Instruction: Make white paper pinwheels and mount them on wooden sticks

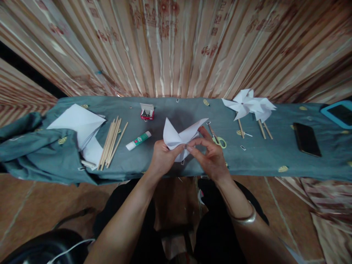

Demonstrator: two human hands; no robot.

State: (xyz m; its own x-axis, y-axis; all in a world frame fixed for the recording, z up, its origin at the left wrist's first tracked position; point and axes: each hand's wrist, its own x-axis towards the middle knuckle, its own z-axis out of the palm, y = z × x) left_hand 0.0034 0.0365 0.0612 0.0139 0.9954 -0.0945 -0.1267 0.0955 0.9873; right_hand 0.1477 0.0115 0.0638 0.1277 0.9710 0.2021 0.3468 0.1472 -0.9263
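A white paper pinwheel (181, 137), its corners folded in toward the middle, is held up over the near part of the table. My left hand (164, 156) is closed on its left side, the thumb pressing near the centre. From the right, my right hand (210, 154) pinches the paper at the centre with thumb and fingers. A small dark point shows between the two thumbs, too small to make out for certain. Just right of my right hand lie scissors (220, 142) with pale green handles. Left of my left hand rests a glue stick (139, 140).
A small open red box (147, 112) of metal pins stands behind the glue stick. Wooden sticks (111, 143) and white paper sheets (75, 123) lie at left. Finished pinwheels on sticks (247, 104), a phone (306, 139) and a blue-framed device (339, 113) are at right.
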